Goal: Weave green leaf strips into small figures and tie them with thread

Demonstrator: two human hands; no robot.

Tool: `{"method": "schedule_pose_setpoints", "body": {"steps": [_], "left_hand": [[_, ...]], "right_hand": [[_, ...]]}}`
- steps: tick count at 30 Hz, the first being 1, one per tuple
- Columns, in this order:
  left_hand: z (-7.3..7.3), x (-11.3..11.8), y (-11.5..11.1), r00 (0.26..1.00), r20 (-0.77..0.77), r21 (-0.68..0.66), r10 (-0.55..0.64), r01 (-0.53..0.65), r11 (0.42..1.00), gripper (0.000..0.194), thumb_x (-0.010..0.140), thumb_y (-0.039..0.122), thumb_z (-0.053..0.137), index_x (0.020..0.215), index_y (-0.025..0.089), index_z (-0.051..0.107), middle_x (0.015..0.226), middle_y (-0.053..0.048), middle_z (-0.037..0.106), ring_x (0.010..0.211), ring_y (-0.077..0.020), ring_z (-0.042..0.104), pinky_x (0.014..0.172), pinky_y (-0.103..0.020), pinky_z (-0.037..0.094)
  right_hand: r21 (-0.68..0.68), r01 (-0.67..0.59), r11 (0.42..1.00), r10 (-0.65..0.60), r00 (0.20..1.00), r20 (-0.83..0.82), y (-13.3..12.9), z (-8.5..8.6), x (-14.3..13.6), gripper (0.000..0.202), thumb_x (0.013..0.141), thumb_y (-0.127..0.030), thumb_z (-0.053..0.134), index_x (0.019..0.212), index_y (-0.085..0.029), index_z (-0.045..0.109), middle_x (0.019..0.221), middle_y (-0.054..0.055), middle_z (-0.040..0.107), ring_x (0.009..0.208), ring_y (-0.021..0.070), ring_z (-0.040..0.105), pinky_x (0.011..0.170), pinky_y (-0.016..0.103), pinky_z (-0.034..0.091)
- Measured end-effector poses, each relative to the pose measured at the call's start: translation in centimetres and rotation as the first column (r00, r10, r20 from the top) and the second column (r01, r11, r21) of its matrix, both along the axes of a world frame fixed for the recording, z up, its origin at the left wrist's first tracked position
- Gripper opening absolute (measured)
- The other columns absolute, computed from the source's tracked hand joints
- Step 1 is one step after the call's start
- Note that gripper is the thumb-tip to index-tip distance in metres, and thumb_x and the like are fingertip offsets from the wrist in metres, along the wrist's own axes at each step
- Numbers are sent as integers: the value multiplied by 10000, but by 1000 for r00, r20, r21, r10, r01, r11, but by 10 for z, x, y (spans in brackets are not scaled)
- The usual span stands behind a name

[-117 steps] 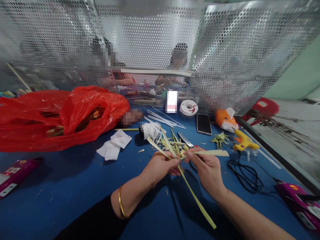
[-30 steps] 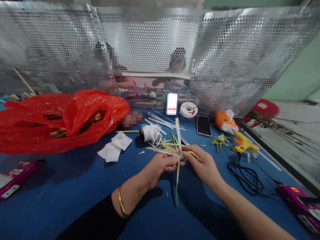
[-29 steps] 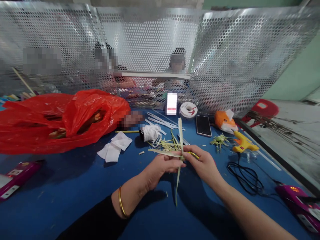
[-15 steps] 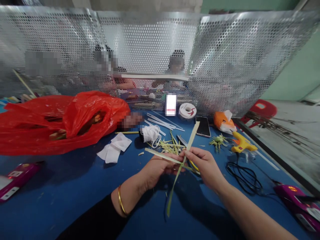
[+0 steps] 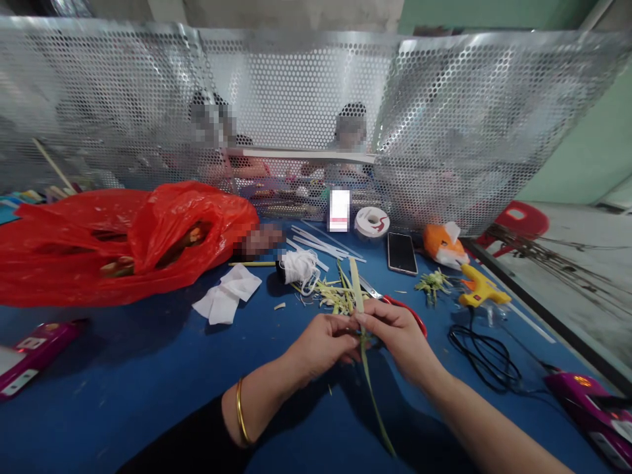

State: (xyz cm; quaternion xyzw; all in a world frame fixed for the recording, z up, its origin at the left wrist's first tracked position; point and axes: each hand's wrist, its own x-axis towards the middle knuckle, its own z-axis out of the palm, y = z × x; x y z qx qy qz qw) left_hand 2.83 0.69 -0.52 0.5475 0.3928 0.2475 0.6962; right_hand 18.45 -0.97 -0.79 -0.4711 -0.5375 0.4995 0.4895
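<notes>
My left hand and my right hand meet above the table, fingers pinched on pale green leaf strips. One broad end stands up between the fingertips, while a thin tail hangs down toward me. Where the strips cross is mostly covered by my fingers. Just behind my right hand lie red-handled scissors, their blades toward the back left. Yellow-green leaf scraps are heaped beyond my fingers. A spool of white cord rests to their left.
A red plastic bag fills the back left, with white tissue before it. To the right are a phone, a yellow glue gun with a black cable, and a purple power strip. A perforated metal screen bounds the back.
Both hands have drawn closer together and moved slightly lower. The upright strip has turned from right-leaning to nearly vertical, the tail has swung right, and the strip's left arm no longer shows. More of the scissors is visible.
</notes>
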Motion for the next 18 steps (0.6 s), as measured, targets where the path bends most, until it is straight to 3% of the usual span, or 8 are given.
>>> {"method": "schedule_pose_setpoints", "body": {"steps": [4,7,10,13,18], "left_hand": [[-4,2,-2,1000,1,7,11,-11,1000,200,710,263,626,822,133,728,785,-61,717,619,-123,625,584,-231,459],[-6,3,-5,1000,3,-44,31,-31,999,186,722,283,618,745,123,709,760,-69,712,571,-113,610,531,-215,424],[-5,4,-6,995,6,-52,96,-95,994,202,702,318,649,731,123,694,710,-57,696,571,-121,614,517,-211,409],[-2,5,-7,992,12,-78,124,-123,989,215,632,313,720,727,124,683,690,-41,679,580,-134,626,503,-208,394],[-9,7,-8,993,12,-62,119,-118,991,283,648,403,718,651,125,666,595,-23,634,492,-117,556,502,-234,423]], "right_hand": [[-77,-29,997,21,994,-104,-4,-5,-6,269,736,-412,719,686,-154,660,710,-5,535,545,93,462,457,218,372],[-71,-70,995,64,995,-83,-5,-4,-6,252,751,-408,704,735,-160,663,748,1,546,516,90,467,417,215,371],[121,6,993,-12,999,52,-4,-1,-3,161,789,-328,670,729,-178,663,815,27,593,677,148,562,559,259,462],[364,50,930,-132,970,204,-4,-2,0,122,815,-226,640,698,-197,656,818,29,606,819,181,578,734,299,466],[449,-6,894,-144,943,300,-8,-3,-3,183,841,-192,618,661,-200,586,742,17,585,716,164,562,648,284,454]]}}
